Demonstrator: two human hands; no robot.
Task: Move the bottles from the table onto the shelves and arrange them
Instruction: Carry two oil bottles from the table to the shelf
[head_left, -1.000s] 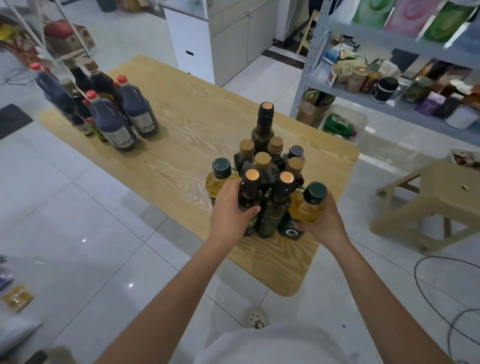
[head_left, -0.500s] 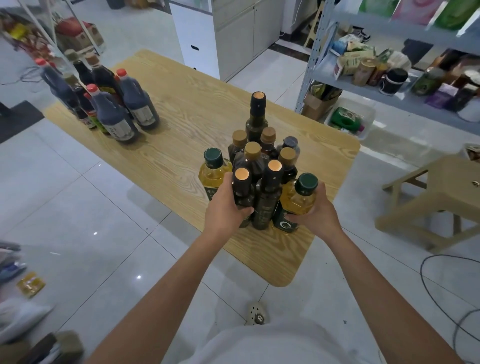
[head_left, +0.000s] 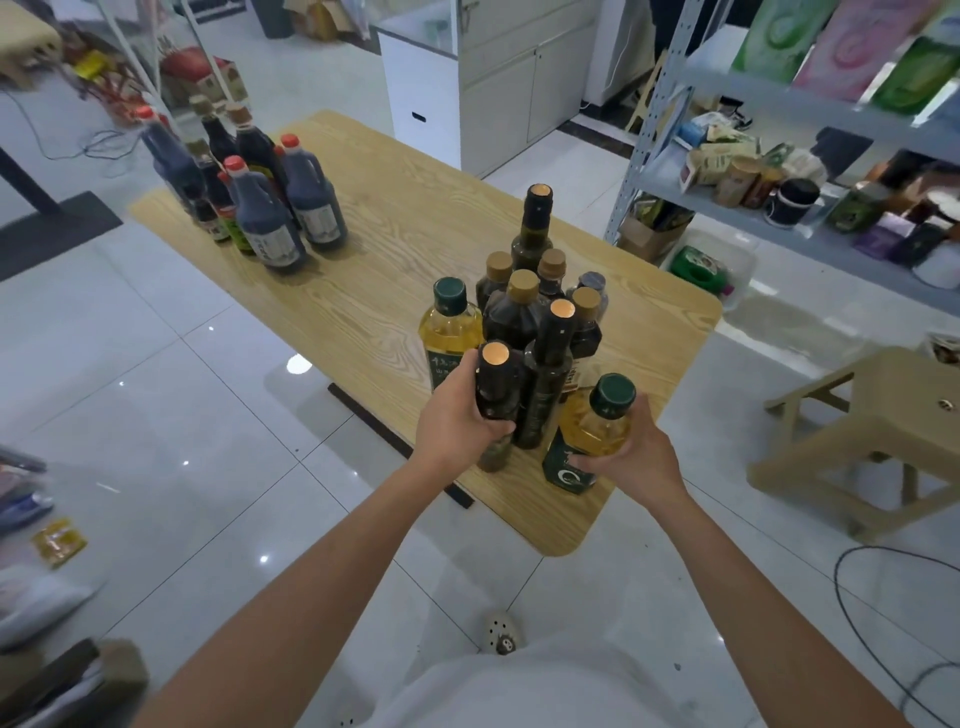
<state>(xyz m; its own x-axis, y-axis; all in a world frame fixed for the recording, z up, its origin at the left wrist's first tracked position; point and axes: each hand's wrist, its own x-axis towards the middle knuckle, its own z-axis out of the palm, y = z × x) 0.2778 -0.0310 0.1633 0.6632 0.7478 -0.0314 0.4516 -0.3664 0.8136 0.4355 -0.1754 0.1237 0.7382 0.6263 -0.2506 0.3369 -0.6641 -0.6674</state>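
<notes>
A cluster of several oil bottles (head_left: 524, 312) stands near the front end of the wooden table (head_left: 395, 249). My left hand (head_left: 457, 415) grips a dark bottle with a copper cap (head_left: 496, 384) at the cluster's front. My right hand (head_left: 631, 452) grips a yellow oil bottle with a green cap (head_left: 592, 431), tilted and drawn a little away from the cluster toward me. Another yellow oil bottle with a green cap (head_left: 452, 332) stands just behind my left hand. A second group of dark sauce bottles with red caps (head_left: 270, 208) stands at the table's far left.
A grey metal shelf unit (head_left: 675, 182) with jars, boxes and packets stands to the right of the table. A beige plastic stool (head_left: 883, 431) sits on the floor at right. A white cabinet (head_left: 441, 104) stands beyond the table. A black cable (head_left: 852, 613) lies on the tiles.
My right hand has pulled the yellow green-capped bottle out from the cluster and tilted it. My left hand keeps its grip on the dark copper-capped bottle. The view has shifted a little.
</notes>
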